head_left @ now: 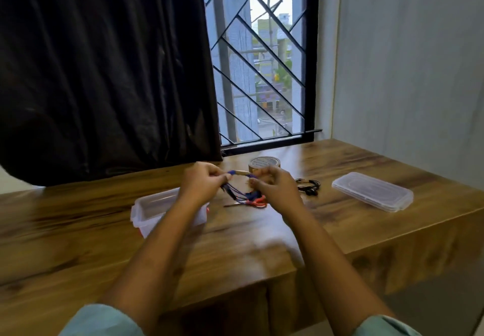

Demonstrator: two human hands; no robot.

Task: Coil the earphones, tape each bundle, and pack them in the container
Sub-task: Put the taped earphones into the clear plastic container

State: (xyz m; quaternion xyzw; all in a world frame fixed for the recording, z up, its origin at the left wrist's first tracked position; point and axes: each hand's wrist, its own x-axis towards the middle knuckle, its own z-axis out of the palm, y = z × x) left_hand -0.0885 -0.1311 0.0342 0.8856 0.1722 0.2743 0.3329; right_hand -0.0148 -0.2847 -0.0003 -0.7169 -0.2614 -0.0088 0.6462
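Left hand and right hand each pinch the blue earphones above the worktop, with a tan tape strip between the grips. Keep the loops gathered and press the strip fully round. Scissors, tape roll and black earphones lie just beyond. The left forearm crosses the open container. The lid lies well apart.
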